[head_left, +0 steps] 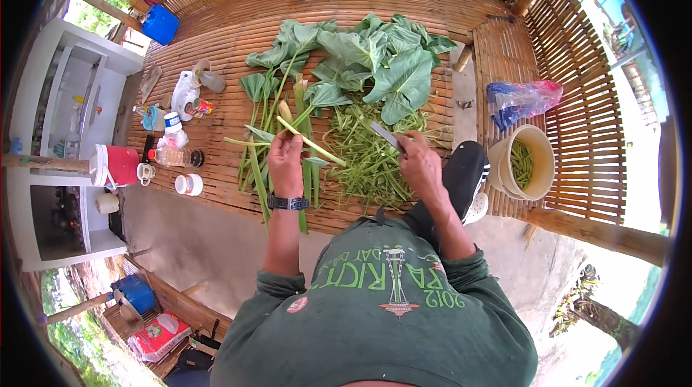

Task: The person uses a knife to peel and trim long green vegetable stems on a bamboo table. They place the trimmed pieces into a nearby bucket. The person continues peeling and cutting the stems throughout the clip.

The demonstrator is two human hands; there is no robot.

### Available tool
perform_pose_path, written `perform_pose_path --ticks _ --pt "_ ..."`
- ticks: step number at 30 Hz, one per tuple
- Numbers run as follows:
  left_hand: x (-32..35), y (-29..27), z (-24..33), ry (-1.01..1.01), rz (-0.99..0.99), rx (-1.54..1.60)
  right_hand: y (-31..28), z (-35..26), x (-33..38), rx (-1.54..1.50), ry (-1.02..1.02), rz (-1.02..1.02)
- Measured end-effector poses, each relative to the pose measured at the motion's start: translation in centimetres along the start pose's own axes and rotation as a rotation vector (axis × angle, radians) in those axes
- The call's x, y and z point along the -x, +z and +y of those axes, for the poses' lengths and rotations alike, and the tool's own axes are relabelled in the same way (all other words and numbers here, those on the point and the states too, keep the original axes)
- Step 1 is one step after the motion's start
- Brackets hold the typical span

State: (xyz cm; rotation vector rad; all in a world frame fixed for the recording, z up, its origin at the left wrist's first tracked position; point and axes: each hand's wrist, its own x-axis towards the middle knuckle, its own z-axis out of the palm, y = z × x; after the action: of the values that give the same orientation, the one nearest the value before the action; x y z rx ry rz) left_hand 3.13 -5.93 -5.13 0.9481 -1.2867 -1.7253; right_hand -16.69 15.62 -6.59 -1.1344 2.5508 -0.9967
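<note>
The person's left hand [286,167] is clamped on a pale green stalk [328,152], which slants out to that hand's right. Opposite, the right hand [422,163] is wrapped round a knife [386,134], its blade apart from the stalk. I see a heap of green strips [367,178] between the hands, big leaves [400,80] beyond them, and a bucket [504,170] right of the right hand.
</note>
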Motion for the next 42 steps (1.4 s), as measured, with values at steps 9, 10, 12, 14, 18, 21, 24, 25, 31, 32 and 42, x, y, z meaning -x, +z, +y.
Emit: perform_pose_path --ticks 9,10,12,14,18,21,24,25,31,32,42 --pt "3.2 3.9 -0.3 -0.124 -0.148 0.003 1.6 -5.5 -0.5 -0.520 -0.113 -0.228" --pt "3.3 3.9 -0.5 -0.126 -0.152 0.012 1.7 -5.7 -0.6 -0.505 -0.105 -0.259" --pt "3.5 3.8 -0.8 -0.094 -0.177 -0.004 1.7 -5.9 -0.7 -0.475 -0.088 -0.321" --pt "4.0 4.0 -0.8 -0.015 -0.215 -0.030 2.9 -5.0 -0.6 -0.625 0.055 -0.369" --pt "5.8 4.7 -1.1 0.218 -0.280 -0.114 3.0 -4.1 -1.2 -1.182 0.525 -0.615" --pt "6.4 5.4 -0.9 0.304 -0.293 -0.134 5.2 -2.4 -1.2 -1.458 0.720 -0.503" --pt "6.2 5.4 -0.3 0.289 -0.283 -0.246 5.9 0.2 -1.3 -1.515 0.749 -0.425" --pt "6.0 5.0 -0.4 0.203 -0.261 -0.256 4.8 -0.4 -1.1 -1.473 0.722 -0.387" --pt "5.2 4.0 -2.7 -0.078 -0.234 -0.176 2.0 -2.3 -0.4 -1.049 0.409 -0.357" --pt "5.2 4.1 -2.9 -0.104 -0.231 -0.169 1.9 -2.1 -0.2 -1.147 0.453 -0.405" --pt "6.0 6.1 -4.4 -0.168 -0.368 -0.156 2.3 -2.8 0.3 -1.203 0.562 -0.418"
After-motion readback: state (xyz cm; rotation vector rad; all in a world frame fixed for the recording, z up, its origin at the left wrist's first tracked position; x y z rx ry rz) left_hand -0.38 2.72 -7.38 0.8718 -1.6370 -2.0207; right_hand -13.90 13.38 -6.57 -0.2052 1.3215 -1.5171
